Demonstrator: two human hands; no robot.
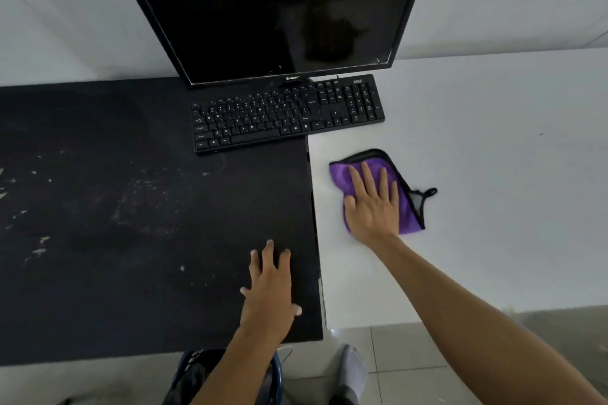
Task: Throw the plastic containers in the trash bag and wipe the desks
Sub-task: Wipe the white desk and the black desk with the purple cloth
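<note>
A purple cloth [409, 217] with black trim lies flat on the white desk [493, 174], close to its left edge. My right hand [373, 204] presses down on the cloth with fingers spread. My left hand [269, 286] rests palm down, fingers apart, on the black desk [115, 207] near its right front corner, holding nothing. The black desk carries pale smudges and specks on its left half. No plastic container or trash bag can be identified in view.
A black monitor [269, 6] stands at the back over the seam of the two desks. A black keyboard [286, 113] lies in front of it, spanning both. Below the desk edge are a dark basket [197, 375], tiled floor and a socked foot [352, 371].
</note>
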